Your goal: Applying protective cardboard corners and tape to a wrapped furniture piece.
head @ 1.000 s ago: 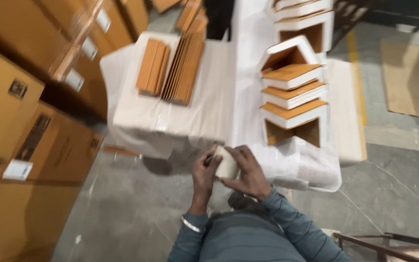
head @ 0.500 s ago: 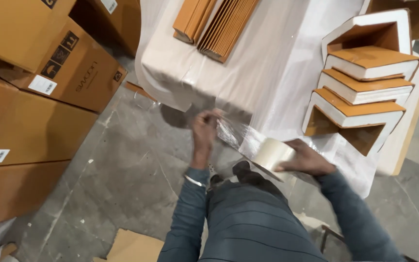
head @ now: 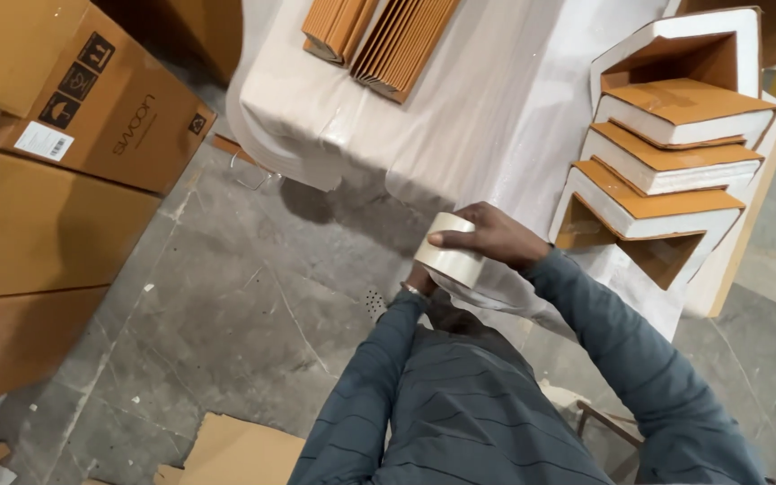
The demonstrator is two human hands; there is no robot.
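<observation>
Here, the right hand [head: 496, 238] wraps closed around a pale tape roll [head: 449, 252], held above the grey floor [head: 226, 305] in front of the chest. The left hand [head: 421, 280] sits mostly hidden beneath the roll; its grip cannot be told. Beyond lies a white-wrapped bundle [head: 496, 117], with stacked orange-faced panels [head: 666, 144] to the right and cardboard boxes [head: 65, 99] to the left.

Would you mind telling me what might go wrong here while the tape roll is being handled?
1. The right hand grips the tape roll over bare floor; it might slip and drop.
2. The left hand is mostly hidden beneath the roll, so loose tape could stick to the clear plastic wrap nearby.
</observation>
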